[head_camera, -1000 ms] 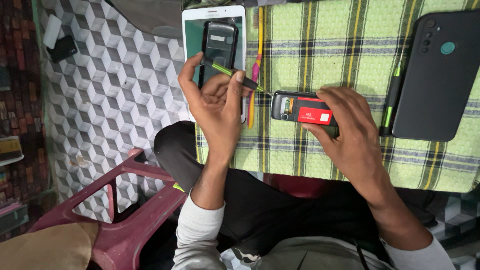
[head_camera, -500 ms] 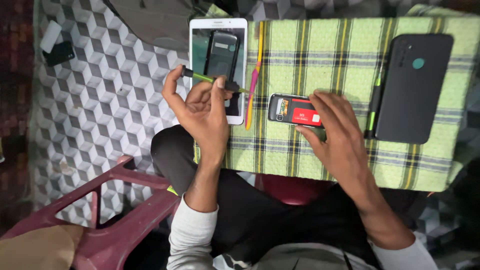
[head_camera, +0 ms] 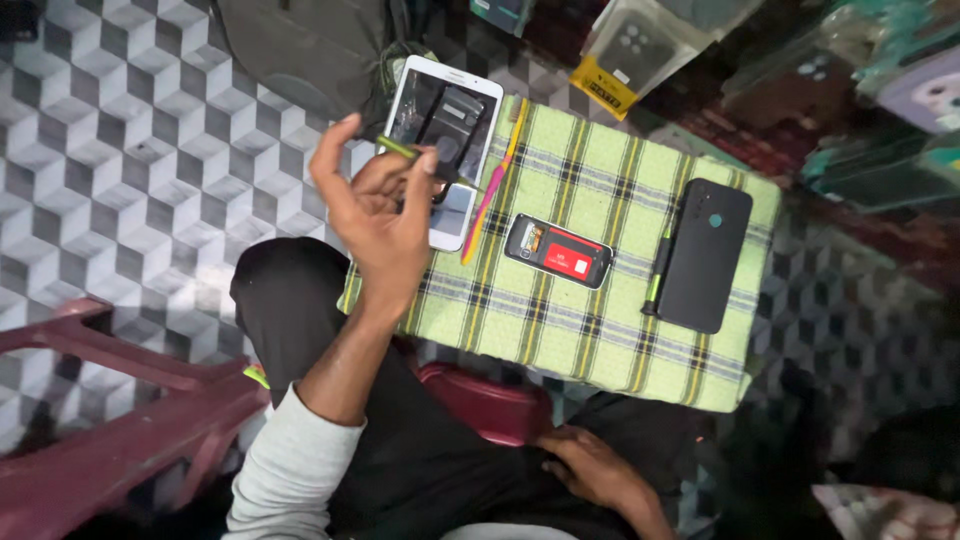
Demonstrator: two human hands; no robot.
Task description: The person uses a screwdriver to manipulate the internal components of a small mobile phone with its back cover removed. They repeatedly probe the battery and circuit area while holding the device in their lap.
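My left hand (head_camera: 375,215) is raised over the left edge of a green checked cloth (head_camera: 590,320) and pinches a thin yellow-green screwdriver (head_camera: 400,150) between thumb and fingers. Behind it lies a white tablet (head_camera: 455,85) with a dark phone part on top. An opened small phone (head_camera: 558,250) with a red battery lies alone in the middle of the cloth. My right hand (head_camera: 600,470) rests low on my lap near a dark red stool (head_camera: 490,400), holding nothing that I can see.
A black phone (head_camera: 703,255) lies face down at the cloth's right, a green-handled tool (head_camera: 658,270) beside it. A pink and yellow tool (head_camera: 490,185) lies next to the tablet. A maroon plastic chair (head_camera: 110,420) stands at lower left. Packaged phone cases (head_camera: 640,45) lie beyond.
My right hand has let go of the small opened phone and dropped to my lap. The left hand stays raised with the screwdriver. The camera view has tilted and shifted.
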